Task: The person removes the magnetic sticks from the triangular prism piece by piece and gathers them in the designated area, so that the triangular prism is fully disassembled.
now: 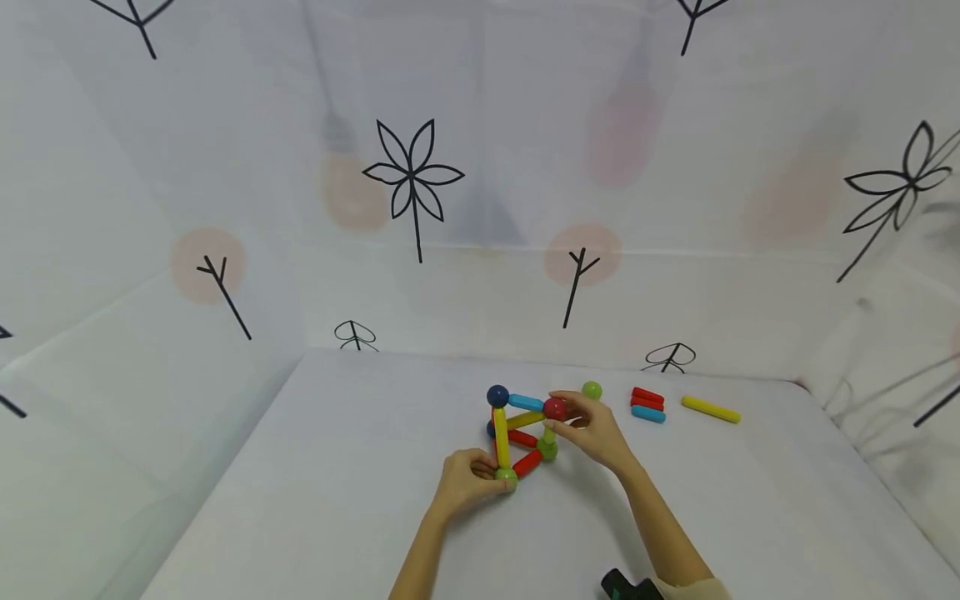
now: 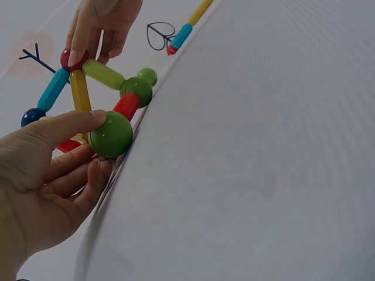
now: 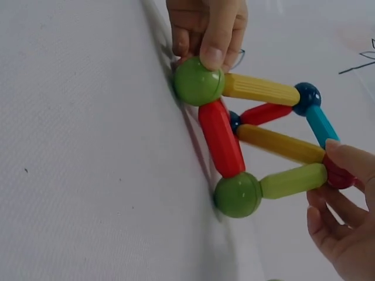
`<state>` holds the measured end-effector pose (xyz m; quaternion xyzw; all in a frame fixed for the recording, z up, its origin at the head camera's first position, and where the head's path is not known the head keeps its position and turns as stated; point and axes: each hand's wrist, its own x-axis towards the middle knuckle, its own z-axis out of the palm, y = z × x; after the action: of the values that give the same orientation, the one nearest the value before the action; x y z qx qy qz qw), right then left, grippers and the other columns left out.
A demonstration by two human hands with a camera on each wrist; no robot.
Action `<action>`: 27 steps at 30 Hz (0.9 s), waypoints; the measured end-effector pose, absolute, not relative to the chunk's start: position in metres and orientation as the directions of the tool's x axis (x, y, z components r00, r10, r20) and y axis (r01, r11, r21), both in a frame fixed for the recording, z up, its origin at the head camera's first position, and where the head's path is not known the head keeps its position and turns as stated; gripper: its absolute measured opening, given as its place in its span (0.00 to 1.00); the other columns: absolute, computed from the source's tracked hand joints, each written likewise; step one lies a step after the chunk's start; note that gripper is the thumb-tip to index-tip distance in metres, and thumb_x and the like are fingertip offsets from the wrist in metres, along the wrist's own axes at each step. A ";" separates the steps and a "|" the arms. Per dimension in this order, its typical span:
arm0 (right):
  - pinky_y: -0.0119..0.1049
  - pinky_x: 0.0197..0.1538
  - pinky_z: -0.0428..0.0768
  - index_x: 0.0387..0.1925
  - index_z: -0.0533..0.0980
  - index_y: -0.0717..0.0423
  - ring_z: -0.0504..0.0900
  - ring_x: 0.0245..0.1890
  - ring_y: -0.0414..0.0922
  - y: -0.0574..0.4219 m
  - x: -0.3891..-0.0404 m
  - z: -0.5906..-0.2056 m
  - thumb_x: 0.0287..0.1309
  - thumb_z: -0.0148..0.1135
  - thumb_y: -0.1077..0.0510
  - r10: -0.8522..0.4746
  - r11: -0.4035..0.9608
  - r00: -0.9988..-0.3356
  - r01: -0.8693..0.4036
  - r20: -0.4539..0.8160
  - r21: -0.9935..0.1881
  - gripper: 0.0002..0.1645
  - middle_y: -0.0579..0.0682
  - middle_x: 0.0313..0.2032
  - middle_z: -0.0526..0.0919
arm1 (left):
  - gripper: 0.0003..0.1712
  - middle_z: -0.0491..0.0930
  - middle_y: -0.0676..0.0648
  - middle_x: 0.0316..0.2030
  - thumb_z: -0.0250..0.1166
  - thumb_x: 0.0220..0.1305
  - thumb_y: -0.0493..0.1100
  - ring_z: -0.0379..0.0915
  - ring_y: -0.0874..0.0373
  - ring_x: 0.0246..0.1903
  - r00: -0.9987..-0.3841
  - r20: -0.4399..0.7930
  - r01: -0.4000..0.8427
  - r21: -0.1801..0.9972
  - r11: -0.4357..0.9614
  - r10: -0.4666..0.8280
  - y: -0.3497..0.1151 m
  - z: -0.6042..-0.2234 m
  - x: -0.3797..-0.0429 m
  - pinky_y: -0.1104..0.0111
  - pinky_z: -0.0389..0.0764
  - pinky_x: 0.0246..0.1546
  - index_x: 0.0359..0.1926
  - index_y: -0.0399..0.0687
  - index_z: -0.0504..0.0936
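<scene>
My two hands steady a small frame of coloured rods and balls above the near middle of the white table [image 1: 322, 500]. My left hand [image 1: 467, 483] pinches the near green ball [image 1: 506, 478], thumb on one side and fingertips on the other. My right hand [image 1: 596, 429] grips the red ball [image 1: 555, 408] at the upper right corner between thumb and fingers.

From the ball in my left hand a ridged yellow rod [image 1: 502, 439] rises to the upper dark blue ball [image 1: 498, 396], and a light blue rod [image 1: 527, 403] runs across from there to the red ball. A light green rod [image 3: 293, 180] slopes from the red ball down to the second green ball [image 3: 238, 195], and a short red rod [image 3: 221, 139] joins that one to the green ball I hold. Another yellow rod [image 3: 281, 143] reaches from the red ball to the lower dark blue ball [image 1: 491, 429], which is mostly hidden behind the frame.

Just beyond my right hand is a loose green ball [image 1: 592, 390]. To its right, two red rods [image 1: 648, 398] and a blue rod [image 1: 648, 414] lie side by side, and farther right a longer yellow rod [image 1: 711, 409] lies slanted. Behind the table is a white cloth backdrop [image 1: 480, 292] with line-drawn flowers and twigs.
</scene>
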<state>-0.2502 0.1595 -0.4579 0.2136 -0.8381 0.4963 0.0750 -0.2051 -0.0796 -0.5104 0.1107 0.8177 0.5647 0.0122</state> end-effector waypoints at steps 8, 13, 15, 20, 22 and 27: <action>0.29 0.37 0.79 0.47 0.76 0.58 0.79 0.33 0.46 0.159 -0.240 -0.453 0.47 0.72 0.55 -0.222 0.462 -0.935 -0.351 0.277 -0.815 0.25 0.53 0.36 0.83 | 0.18 0.82 0.44 0.31 0.73 0.44 0.37 0.76 0.58 0.30 -0.979 0.126 0.174 0.927 0.334 0.161 -0.087 -0.510 -0.206 0.74 0.77 0.32 0.37 0.33 0.80; 0.28 0.38 0.79 0.46 0.76 0.58 0.80 0.34 0.45 0.157 -0.235 -0.455 0.47 0.73 0.54 -0.192 0.456 -0.946 -0.323 0.263 -0.829 0.24 0.52 0.36 0.83 | 0.15 0.81 0.44 0.30 0.71 0.44 0.35 0.76 0.59 0.29 -0.985 0.172 0.165 0.920 0.354 0.012 -0.087 -0.510 -0.206 0.74 0.77 0.32 0.34 0.34 0.80; 0.28 0.38 0.79 0.46 0.77 0.58 0.80 0.34 0.44 0.156 -0.233 -0.456 0.47 0.72 0.54 -0.185 0.450 -0.945 -0.324 0.268 -0.832 0.24 0.52 0.36 0.83 | 0.13 0.80 0.45 0.28 0.71 0.44 0.34 0.75 0.60 0.28 -0.979 0.191 0.156 0.918 0.365 -0.064 -0.086 -0.510 -0.206 0.74 0.77 0.31 0.33 0.34 0.80; 0.28 0.37 0.79 0.44 0.77 0.57 0.79 0.33 0.43 0.148 -0.229 -0.458 0.46 0.73 0.55 -0.158 0.445 -0.940 -0.342 0.303 -0.828 0.22 0.50 0.36 0.83 | 0.09 0.78 0.47 0.22 0.70 0.44 0.31 0.72 0.63 0.23 -0.953 0.234 0.156 0.922 0.354 -0.190 -0.079 -0.509 -0.205 0.75 0.75 0.27 0.29 0.34 0.79; 0.28 0.36 0.79 0.43 0.78 0.58 0.79 0.32 0.44 0.144 -0.228 -0.457 0.45 0.74 0.55 -0.147 0.441 -0.930 -0.366 0.337 -0.819 0.21 0.50 0.36 0.83 | 0.08 0.79 0.48 0.22 0.70 0.44 0.30 0.72 0.64 0.22 -0.946 0.242 0.158 0.926 0.344 -0.217 -0.075 -0.509 -0.205 0.76 0.76 0.26 0.28 0.35 0.79; 0.30 0.33 0.80 0.40 0.79 0.61 0.78 0.28 0.43 0.136 -0.226 -0.458 0.42 0.75 0.59 -0.121 0.431 -0.882 -0.460 0.455 -0.776 0.21 0.49 0.32 0.82 | 0.12 0.81 0.42 0.27 0.70 0.44 0.28 0.79 0.55 0.28 -0.945 0.243 0.182 0.946 0.268 -0.217 -0.067 -0.511 -0.205 0.73 0.80 0.32 0.33 0.31 0.80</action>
<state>-0.2260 0.1356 -0.4580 0.1751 -0.8292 0.5036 0.1680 -0.2051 -0.0675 -0.5108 -0.0111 0.7790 0.6049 -0.1648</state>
